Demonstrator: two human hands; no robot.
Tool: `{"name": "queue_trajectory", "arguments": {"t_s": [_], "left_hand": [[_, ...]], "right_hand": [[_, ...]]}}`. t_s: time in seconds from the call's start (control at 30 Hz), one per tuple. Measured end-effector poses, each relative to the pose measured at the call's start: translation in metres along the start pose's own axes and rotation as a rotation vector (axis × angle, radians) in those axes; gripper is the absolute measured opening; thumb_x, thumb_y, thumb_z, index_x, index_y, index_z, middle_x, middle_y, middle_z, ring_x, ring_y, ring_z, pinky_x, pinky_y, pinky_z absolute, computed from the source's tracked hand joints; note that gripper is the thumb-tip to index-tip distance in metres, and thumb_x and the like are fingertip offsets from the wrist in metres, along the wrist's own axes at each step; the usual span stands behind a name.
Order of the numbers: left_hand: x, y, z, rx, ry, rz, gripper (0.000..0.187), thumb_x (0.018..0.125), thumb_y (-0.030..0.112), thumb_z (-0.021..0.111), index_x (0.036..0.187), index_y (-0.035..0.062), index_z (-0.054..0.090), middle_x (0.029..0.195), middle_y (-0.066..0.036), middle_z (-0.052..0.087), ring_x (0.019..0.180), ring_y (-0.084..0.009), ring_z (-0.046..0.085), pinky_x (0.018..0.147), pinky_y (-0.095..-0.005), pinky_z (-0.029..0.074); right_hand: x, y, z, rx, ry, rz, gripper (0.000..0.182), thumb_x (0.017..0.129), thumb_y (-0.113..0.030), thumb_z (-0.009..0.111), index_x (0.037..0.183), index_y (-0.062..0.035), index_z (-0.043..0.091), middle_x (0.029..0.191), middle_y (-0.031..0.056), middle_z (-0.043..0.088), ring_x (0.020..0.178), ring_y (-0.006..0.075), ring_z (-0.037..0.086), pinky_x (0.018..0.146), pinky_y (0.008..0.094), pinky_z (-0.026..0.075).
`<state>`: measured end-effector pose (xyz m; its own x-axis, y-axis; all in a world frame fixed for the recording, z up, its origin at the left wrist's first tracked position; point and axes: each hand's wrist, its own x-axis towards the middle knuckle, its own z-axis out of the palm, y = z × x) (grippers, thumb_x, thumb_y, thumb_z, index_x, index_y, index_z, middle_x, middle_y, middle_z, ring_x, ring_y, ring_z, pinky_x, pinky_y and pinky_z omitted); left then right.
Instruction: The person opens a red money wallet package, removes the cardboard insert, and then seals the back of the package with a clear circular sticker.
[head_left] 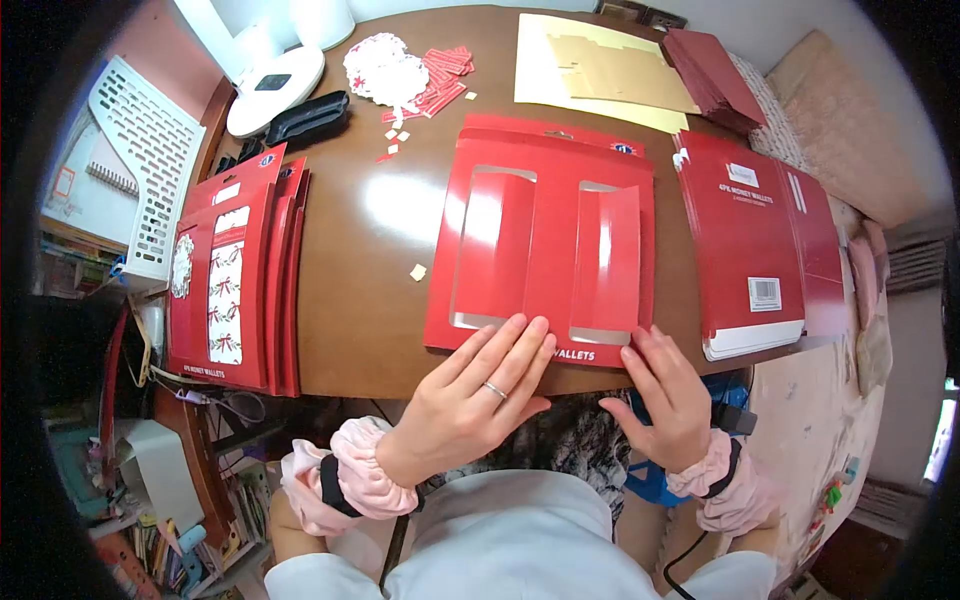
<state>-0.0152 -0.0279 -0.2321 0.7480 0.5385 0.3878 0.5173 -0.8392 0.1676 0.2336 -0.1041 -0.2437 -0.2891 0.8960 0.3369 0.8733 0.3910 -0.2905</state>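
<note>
A red card sleeve [545,240] with two window cut-outs is laid flat on the brown table [380,300], at its near edge. Its near border is pressed by the left hand [480,395], fingers flat and unclenched, and touched at five o'clock by the right hand [668,392], fingers loosely spread, nothing grasped

Round brown wooden table [370,300], glossy, glare on top; white lamp base [272,88] at far edge; white perforated tray [150,160] left; cluttered bookshelf [150,520] below; beige cushion [850,130] right.
</note>
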Motion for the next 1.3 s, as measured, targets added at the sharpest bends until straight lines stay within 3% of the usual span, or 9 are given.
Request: {"name": "queue_trajectory", "arguments": {"t_s": [0.13, 0.3, 0.53, 0.67, 0.73, 0.8, 1.03, 1.2, 1.3], "left_hand": [[-0.014, 0.01, 0.006, 0.174, -0.03, 0.074, 0.05, 0.084, 0.03, 0.071, 0.126, 0.0021, 0.064, 0.132, -0.01, 0.062, 0.123, -0.0253, 0.059, 0.1, -0.0376, 0.049], [-0.013, 0.016, -0.006, 0.238, 0.091, 0.139, 0.03, 0.083, 0.009, 0.062, 0.111, -0.0003, 0.072, 0.113, -0.013, 0.07, 0.102, -0.0223, 0.068, 0.084, -0.0318, 0.056], [0.026, 0.008, -0.07, 0.147, 0.417, 0.001, 0.025, 0.08, -0.001, 0.068, 0.104, -0.004, 0.072, 0.101, -0.014, 0.071, 0.091, -0.0261, 0.071, 0.077, -0.0341, 0.057], [0.047, 0.005, -0.098, -0.076, 0.768, -0.308, 0.023, 0.079, -0.009, 0.072, 0.102, -0.0037, 0.071, 0.091, -0.017, 0.069, 0.085, -0.0266, 0.071, 0.073, -0.0325, 0.057], [0.049, -0.004, -0.091, -0.671, 0.941, -0.454, 0.019, 0.092, -0.001, 0.067, 0.111, -0.0032, 0.067, 0.105, -0.01, 0.07, 0.088, -0.0117, 0.066, 0.073, -0.0252, 0.053], [0.053, -0.014, -0.07, -1.104, 1.08, -0.48, 0.021, 0.097, 0.011, 0.063, 0.114, -0.0021, 0.065, 0.106, -0.006, 0.07, 0.09, -0.0117, 0.065, 0.08, -0.0227, 0.05], [0.009, 0.037, -0.006, -1.754, 0.845, -0.84, 0.03, 0.105, 0.019, 0.05, 0.131, 0.005, 0.043, 0.128, -0.008, 0.054, 0.115, -0.0172, 0.056, 0.096, -0.038, 0.048], [-0.029, 0.064, 0.002, -1.851, 0.597, -1.073, 0.038, 0.102, 0.011, 0.054, 0.137, 0.0023, 0.041, 0.13, -0.008, 0.053, 0.12, -0.0157, 0.054, 0.106, -0.0374, 0.045], [-0.062, 0.048, -0.014, -1.717, -0.313, -0.873, 0.027, 0.097, 0.011, 0.064, 0.122, 0.002, 0.062, 0.112, -0.009, 0.067, 0.101, -0.0157, 0.065, 0.092, -0.0282, 0.052]], "right_hand": [[-0.013, 0.008, 0.002, -0.054, 0.072, -0.145, 0.043, 0.077, -0.014, 0.077, 0.117, -0.0006, 0.068, 0.124, 0.0162, 0.064, 0.113, 0.0336, 0.062, 0.093, 0.0409, 0.055], [-0.008, 0.007, -0.019, 0.038, 0.11, -0.187, 0.034, 0.073, -0.007, 0.078, 0.106, 0.001, 0.072, 0.116, 0.0165, 0.067, 0.105, 0.0319, 0.066, 0.088, 0.0368, 0.058], [0.009, -0.008, -0.044, 0.264, 0.462, -0.062, 0.065, 0.077, -0.01, 0.084, 0.132, 0.0016, 0.052, 0.133, 0.024, 0.057, 0.116, 0.0366, 0.062, 0.096, 0.0392, 0.054], [0.024, -0.031, -0.037, 0.249, 0.428, -0.085, 0.074, 0.073, -0.016, 0.086, 0.135, -0.0005, 0.05, 0.137, 0.0244, 0.054, 0.123, 0.0396, 0.057, 0.101, 0.0425, 0.05], [0.031, -0.04, -0.031, 0.252, 0.368, -0.115, 0.073, 0.075, -0.02, 0.084, 0.136, -0.0021, 0.049, 0.142, 0.0242, 0.049, 0.127, 0.0413, 0.053, 0.102, 0.0445, 0.048], [0.034, -0.043, -0.027, 0.238, 0.337, -0.159, 0.07, 0.076, -0.024, 0.082, 0.136, -0.0033, 0.05, 0.149, 0.0243, 0.041, 0.131, 0.044, 0.048, 0.105, 0.0471, 0.046], [0.021, -0.029, -0.018, 0.133, 0.117, -0.15, 0.066, 0.078, -0.018, 0.079, 0.137, -0.008, 0.052, 0.151, 0.0277, 0.032, 0.136, 0.0536, 0.035, 0.109, 0.0523, 0.039], [0.005, 0.003, -0.017, 0.21, -0.045, -0.108, 0.053, 0.078, 0.002, 0.069, 0.129, -0.0075, 0.06, 0.145, 0.0212, 0.044, 0.136, 0.0449, 0.041, 0.109, 0.0488, 0.041], [0.0, 0.018, -0.023, 0.173, -0.049, -0.014, 0.053, 0.077, 0.011, 0.058, 0.126, -0.0082, 0.064, 0.142, 0.0193, 0.049, 0.134, 0.0396, 0.046, 0.109, 0.0453, 0.041]]}}
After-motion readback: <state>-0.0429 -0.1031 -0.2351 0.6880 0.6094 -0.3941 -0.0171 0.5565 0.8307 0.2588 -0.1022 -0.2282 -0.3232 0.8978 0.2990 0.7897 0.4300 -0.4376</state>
